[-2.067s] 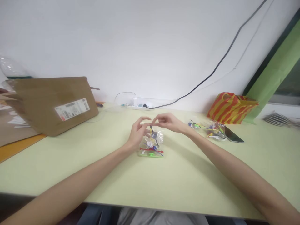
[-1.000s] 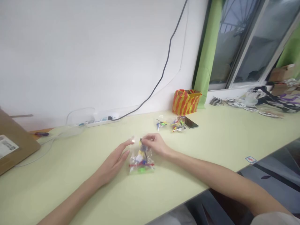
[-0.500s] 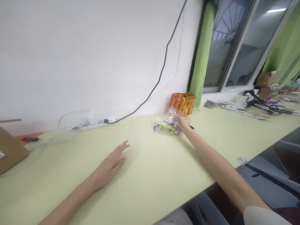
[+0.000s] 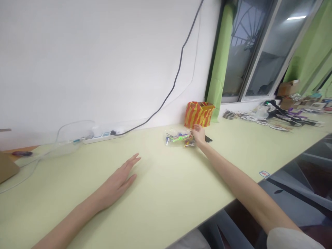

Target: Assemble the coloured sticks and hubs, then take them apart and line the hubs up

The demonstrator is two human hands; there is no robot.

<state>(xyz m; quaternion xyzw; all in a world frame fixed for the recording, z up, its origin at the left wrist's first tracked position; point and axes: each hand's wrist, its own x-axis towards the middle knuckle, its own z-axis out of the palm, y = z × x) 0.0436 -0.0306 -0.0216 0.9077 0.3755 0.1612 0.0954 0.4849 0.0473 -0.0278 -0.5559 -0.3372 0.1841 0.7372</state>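
My right hand (image 4: 199, 134) reaches far across the table, its fingers bent and closed on the near right end of a clear plastic bag (image 4: 181, 137) of small colourful parts. The bag lies low at the tabletop, with blue, green, red and yellow pieces showing through. The fingertips are partly hidden. Just behind this hand stands a red-and-yellow striped bag (image 4: 198, 115). A dark flat object (image 4: 208, 139) pokes out beside the wrist. My left hand (image 4: 118, 183) holds nothing, fingers stretched out and thumb apart, over the pale table (image 4: 155, 204).
A white power strip (image 4: 103, 137) with a black cable (image 4: 169, 91) lies along the wall. Cardboard (image 4: 7, 167) and a dark-handled tool (image 4: 22, 153) are at the left. Black-and-white discs (image 4: 249, 117) and black items (image 4: 282, 114) spread along the far right, below the window.
My right hand has lowered the clear bag, which stood partly upright and now lies flatter. The view has shifted slightly to the right. My left hand keeps its open pose.
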